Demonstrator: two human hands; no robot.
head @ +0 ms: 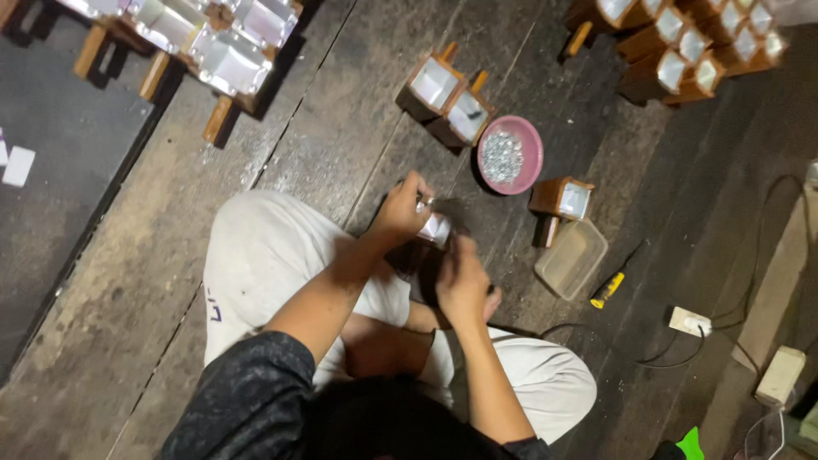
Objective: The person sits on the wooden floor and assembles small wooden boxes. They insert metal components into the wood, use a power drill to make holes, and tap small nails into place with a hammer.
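I sit cross-legged on a dark plank floor (341, 128) in white trousers. My left hand (402, 209) is closed on a small wooden box with a shiny silver lining (435, 228), held just above my lap. My right hand (463, 281) is right below the box with its fingers curled. Whether it grips anything is hidden. A pink bowl of small silver pieces (509, 155) stands just beyond the hands.
Two more lined wooden boxes (447, 95) stand by the bowl, and another box (562, 198) beside a clear plastic tub (571, 258). A yellow-handled tool (607, 290), a white plug (688, 321) and cables lie at right. Rows of boxes fill the top left (213, 47) and top right (690, 51).
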